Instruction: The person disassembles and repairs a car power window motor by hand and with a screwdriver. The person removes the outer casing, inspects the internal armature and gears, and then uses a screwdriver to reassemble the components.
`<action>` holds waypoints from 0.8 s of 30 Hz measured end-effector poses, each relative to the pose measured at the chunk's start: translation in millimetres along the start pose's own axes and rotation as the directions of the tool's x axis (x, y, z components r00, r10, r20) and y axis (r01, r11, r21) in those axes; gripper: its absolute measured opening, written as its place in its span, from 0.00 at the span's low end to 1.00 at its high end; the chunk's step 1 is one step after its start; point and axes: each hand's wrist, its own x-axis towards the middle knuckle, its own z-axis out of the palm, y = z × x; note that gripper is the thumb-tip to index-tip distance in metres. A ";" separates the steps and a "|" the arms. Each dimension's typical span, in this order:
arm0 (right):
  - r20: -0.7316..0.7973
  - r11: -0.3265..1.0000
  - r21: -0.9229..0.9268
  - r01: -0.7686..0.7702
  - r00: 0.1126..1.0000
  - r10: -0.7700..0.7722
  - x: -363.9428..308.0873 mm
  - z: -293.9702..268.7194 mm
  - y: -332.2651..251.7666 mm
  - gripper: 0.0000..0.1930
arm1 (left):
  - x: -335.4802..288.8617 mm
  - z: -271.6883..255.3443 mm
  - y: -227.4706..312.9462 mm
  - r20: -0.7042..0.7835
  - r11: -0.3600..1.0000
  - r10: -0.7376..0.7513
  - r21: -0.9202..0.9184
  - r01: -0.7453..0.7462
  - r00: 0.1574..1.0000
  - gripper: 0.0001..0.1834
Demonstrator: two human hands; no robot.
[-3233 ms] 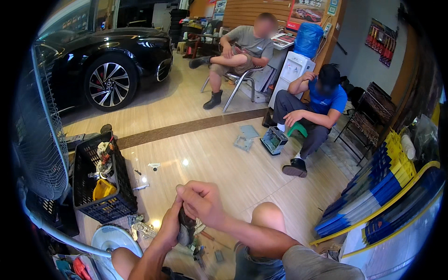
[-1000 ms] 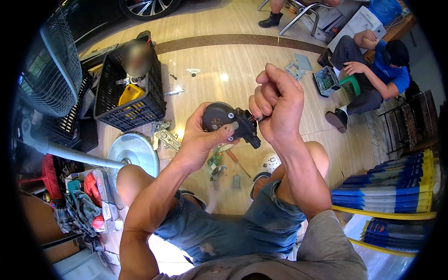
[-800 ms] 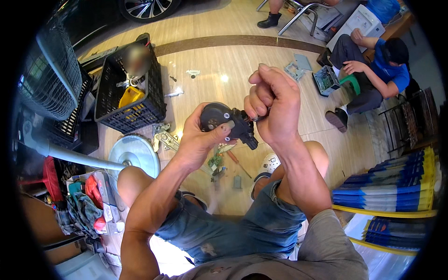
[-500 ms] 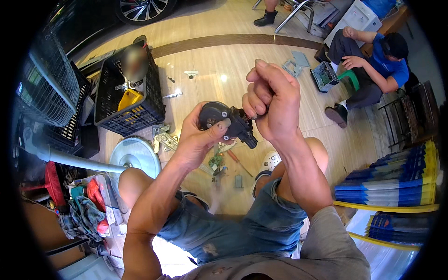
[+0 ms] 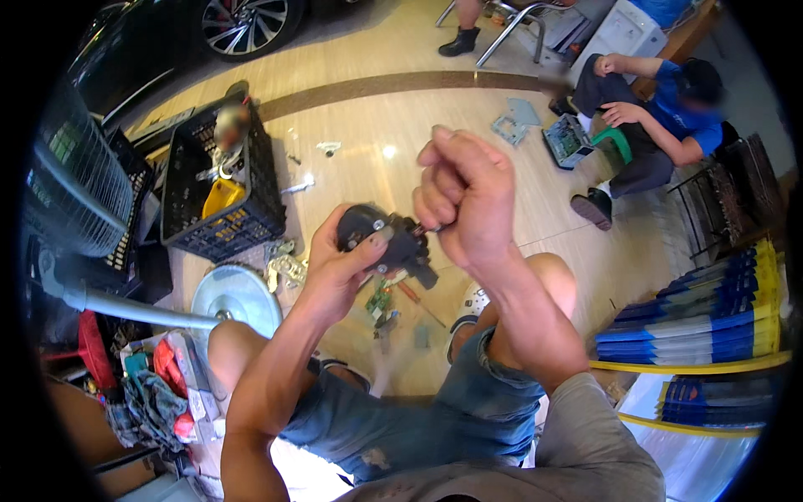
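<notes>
The left hand [image 5: 330, 263] gripped a black round-bodied unit [image 5: 401, 244] above the floor [image 5: 351, 184]; the right hand [image 5: 477, 192] was curled closed at its edge, any pinched piece hidden. Firm support and small finger movements seemed wise. Beyond stood a black crate [image 5: 227, 233].

The fingers of the person's left hand [image 5: 335, 268] are mostly hidden behind the black, round plastic housing [image 5: 358, 226]. The curled right hand [image 5: 477, 201] covers whatever lies within its grip, and the small dark part at its fingertips is too small to identify. The green, jagged pieces [image 5: 381, 303] on the floor are too small to tell. The upper edge cuts off the glossy black car [image 5: 125, 71] and the tubular metal chair [image 5: 512, 38].
</notes>
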 end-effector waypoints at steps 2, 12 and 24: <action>0.003 1.000 0.001 0.022 1.000 -0.022 -0.3 1.4 -0.4 0.15 | -2.3 4.8 0.9 -0.043 1.000 0.004 -0.016 -0.005 0.999 0.23; 0.043 0.998 -0.034 -0.055 0.997 0.057 3.2 -1.4 17.9 0.14 | 2.1 6.0 2.3 -0.080 0.994 0.093 0.067 -0.088 0.992 0.21; 0.364 0.748 -0.636 0.190 0.928 0.073 0.9 -11.5 28.3 0.12 | 1.9 -15.9 34.6 -0.196 0.958 0.237 0.209 -0.195 0.952 0.27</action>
